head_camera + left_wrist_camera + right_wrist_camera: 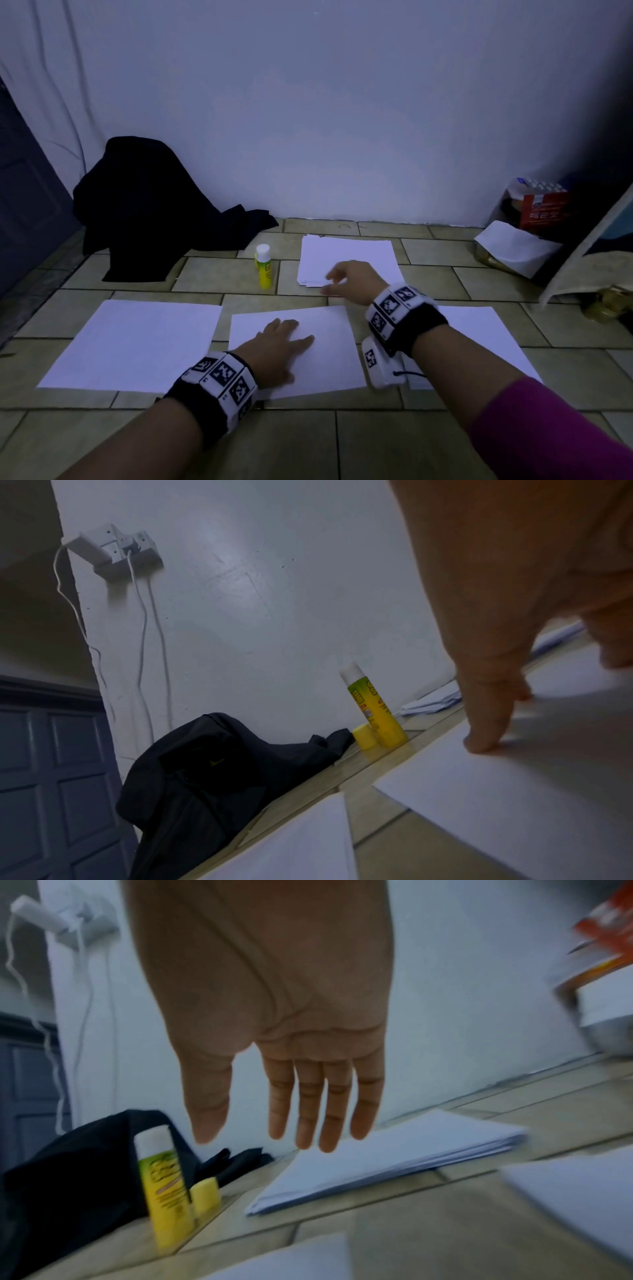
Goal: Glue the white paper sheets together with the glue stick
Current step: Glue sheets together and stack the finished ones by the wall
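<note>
A: Three sheets lie in a row on the floor (342,442), all nearer the person than the glue stick (263,266). The left hand (279,346) lies flat on the middle sheet (329,342), fingers straight and spread, pressing it down.

B: Pinning it so it can't slide, I'd say. And the right hand (352,278)?

A: It hangs over the stack (347,253), just right of the glue stick, palm down, fingers relaxed and extended, nothing in it. From the wrist view the fingertips (310,1139) hover above the stack's near corner; I can't tell if they touch.

B: Looks like a reach for a fresh sheet off the top, then.

A: That's my read. The glue stick stands upright, uncapped; its yellow cap (365,735) sits on the floor right beside it.

B: Open and ready, so either hand can grab it fast. What else?

A: Left sheet (137,342) below and left of the glue stick, right sheet (479,342) partly under the right forearm. A dark bag (161,205) slumps against the wall, just left of the stick.

B: No glue visible on paper?

A: None I can make out.
</note>
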{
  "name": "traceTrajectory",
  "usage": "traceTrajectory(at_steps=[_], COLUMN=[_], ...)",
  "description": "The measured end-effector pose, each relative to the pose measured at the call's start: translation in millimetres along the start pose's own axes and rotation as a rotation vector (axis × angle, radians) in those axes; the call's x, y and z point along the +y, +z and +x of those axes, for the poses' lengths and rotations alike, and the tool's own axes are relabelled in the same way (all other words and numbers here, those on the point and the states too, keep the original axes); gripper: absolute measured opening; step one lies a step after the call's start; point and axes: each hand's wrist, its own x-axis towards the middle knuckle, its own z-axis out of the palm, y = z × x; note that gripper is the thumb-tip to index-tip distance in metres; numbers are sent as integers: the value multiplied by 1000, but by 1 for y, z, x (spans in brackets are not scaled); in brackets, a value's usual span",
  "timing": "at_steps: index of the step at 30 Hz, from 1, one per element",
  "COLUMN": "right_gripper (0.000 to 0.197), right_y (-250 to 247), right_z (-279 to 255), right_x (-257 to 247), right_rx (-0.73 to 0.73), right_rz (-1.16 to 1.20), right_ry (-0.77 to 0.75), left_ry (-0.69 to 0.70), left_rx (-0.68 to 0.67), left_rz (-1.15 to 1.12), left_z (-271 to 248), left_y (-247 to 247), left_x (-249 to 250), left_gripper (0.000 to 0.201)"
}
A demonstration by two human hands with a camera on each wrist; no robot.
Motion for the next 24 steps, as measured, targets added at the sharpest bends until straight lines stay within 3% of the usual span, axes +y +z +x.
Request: traceTrajectory(at_steps=[4, 10, 17, 22, 23, 24], right_gripper=[39, 50, 27, 12, 13, 31], right_y=[22, 41, 39, 20, 15, 8], right_z=[37, 73, 82, 57, 53, 48], right_x=[-39, -72, -76, -57, -51, -43], right_rx=[-12, 11, 20, -39, -59, -56], right_rz=[76, 129, 71, 586, 631, 595], right_ry=[-69, -109, -120, -48, -17, 10], left_ry=[-1, -1, 8, -27, -33, -38], left_rx=[-11, 28, 37, 62, 73, 86], left_rz=[-59, -123, -102, -100, -78, -51], left_z=[-3, -1, 0, 0, 0, 1], left_y=[0, 5, 8, 8, 7, 5], left_x=[-1, -6, -12, -7, -5, -3], left_gripper=[76, 84, 75, 77, 77, 77])
